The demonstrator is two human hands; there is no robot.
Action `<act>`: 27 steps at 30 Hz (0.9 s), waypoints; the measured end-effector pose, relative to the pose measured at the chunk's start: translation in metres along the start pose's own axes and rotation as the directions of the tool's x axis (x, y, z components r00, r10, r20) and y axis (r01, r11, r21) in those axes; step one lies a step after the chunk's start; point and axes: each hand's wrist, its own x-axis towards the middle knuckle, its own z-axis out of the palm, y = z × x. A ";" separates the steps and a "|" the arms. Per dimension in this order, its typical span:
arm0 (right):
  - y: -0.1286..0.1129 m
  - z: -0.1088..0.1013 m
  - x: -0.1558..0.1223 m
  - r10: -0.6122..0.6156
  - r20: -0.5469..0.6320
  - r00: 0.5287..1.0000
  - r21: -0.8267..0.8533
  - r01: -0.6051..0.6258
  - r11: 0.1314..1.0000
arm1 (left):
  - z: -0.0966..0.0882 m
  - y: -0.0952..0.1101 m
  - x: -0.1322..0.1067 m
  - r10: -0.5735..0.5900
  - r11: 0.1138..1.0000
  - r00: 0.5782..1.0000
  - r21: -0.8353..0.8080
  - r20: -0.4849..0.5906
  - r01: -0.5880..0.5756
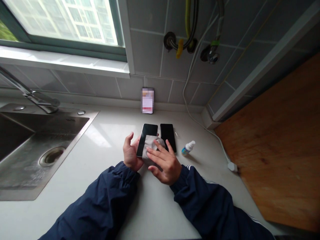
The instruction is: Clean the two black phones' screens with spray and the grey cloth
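Left hand (132, 156) curled round a black-screened smartphone (147, 130) from the left and beneath, thumb raised clear of the glass. Phone sat tilted above the pale countertop (82, 166); could not tell whether its lower edge touched down.

Right hand (167, 164) lay over a grey cleaning cloth (149, 142) with zigzag edges, fingers fanned across it; the cloth covered the lower right of the screen. Whether the fingers also pinched its folds, could not tell.

Just right of the held phone, a second smartphone (168, 133) lay screen up, partly behind the right hand. Beyond it, near the right cuff, a small white-capped spray bottle (188, 149) stood upright.

Against the tiled wall leaned a lit phone (147, 100), its display pixelated. Steel sink (92, 116) to the left; white cable (196, 121) ran down at right to a plug (232, 167).
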 end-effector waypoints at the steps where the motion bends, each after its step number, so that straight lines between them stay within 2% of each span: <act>1: -0.001 0.000 0.000 -0.017 -0.009 1.000 0.011 0.017 1.000 | 0.000 0.000 0.000 0.000 1.000 1.000 -0.003 0.003 0.000; 11: -0.010 0.001 0.003 -0.102 -0.125 0.987 0.136 0.119 0.984 | 0.004 0.000 -0.002 -0.046 0.999 0.997 0.016 0.062 0.045; 15: -0.010 0.001 0.003 -0.100 -0.098 0.990 0.124 0.112 0.986 | 0.001 -0.002 -0.001 -0.052 0.997 0.996 0.054 0.073 0.048; 20: -0.005 0.001 0.002 -0.030 -0.023 0.999 0.034 0.031 0.999 | -0.002 -0.004 0.001 -0.070 0.995 0.996 0.076 0.061 0.066; 27: -0.003 0.002 0.001 0.155 0.024 0.988 -0.107 -0.151 0.983 | -0.001 -0.006 0.002 -0.049 0.992 0.997 0.116 0.066 0.041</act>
